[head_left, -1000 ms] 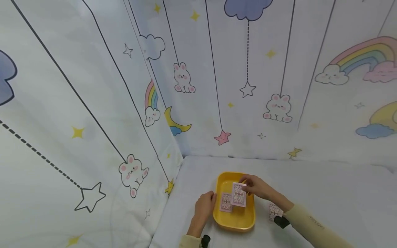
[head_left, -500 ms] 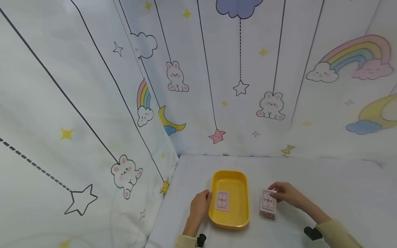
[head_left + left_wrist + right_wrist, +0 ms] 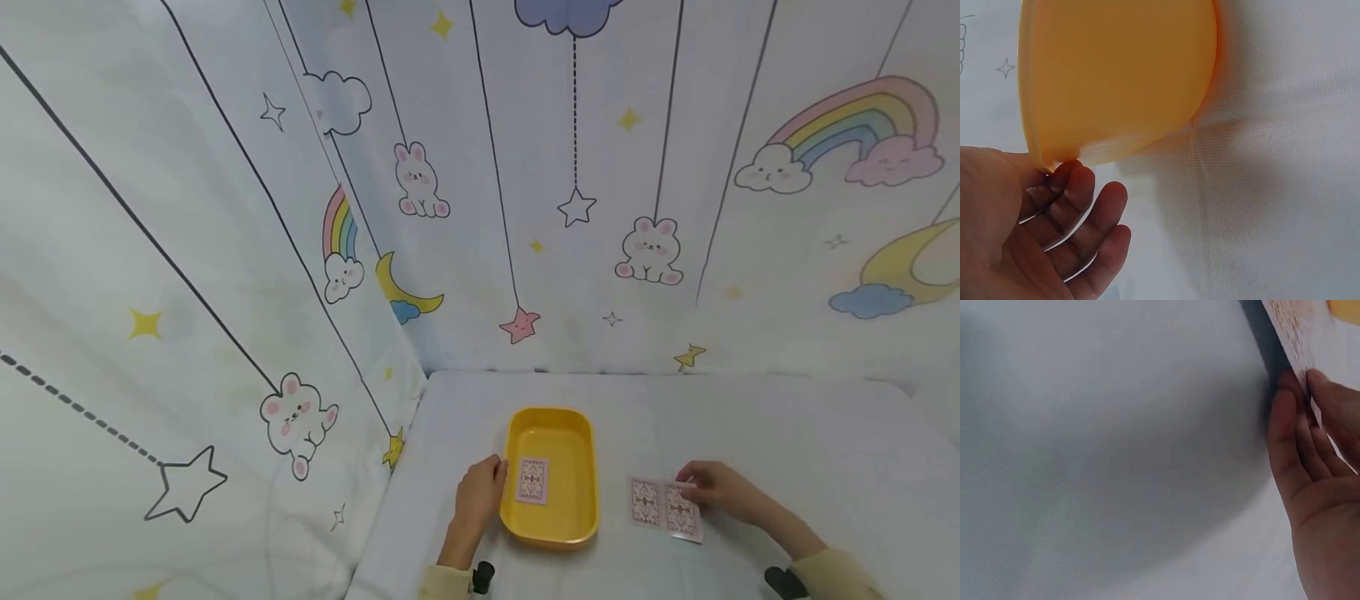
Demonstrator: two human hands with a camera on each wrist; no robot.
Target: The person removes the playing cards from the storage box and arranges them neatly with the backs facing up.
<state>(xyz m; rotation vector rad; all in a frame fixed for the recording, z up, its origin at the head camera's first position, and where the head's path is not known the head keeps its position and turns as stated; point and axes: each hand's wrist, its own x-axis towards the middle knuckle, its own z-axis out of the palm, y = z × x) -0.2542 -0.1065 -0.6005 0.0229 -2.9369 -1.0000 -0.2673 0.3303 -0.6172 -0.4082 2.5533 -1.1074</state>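
Since 0.5 s ago: your R hand (image 3: pixel 716 487) has lowered its pink patterned card (image 3: pixel 681 511) onto the white cloth surface (image 3: pixel 787 442), beside a 2nd card (image 3: pixel 645 501); grip pinching it. L hand (image 3: pixel 480 500), fingers relaxed, touches yellow plastic tray (image 3: pixel 551 533) w/ 1 card (image 3: pixel 532 481) inside.

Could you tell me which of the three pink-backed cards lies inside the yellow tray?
The lone card by the left hand lies in the yellow tray; the other two cards lie on the table.
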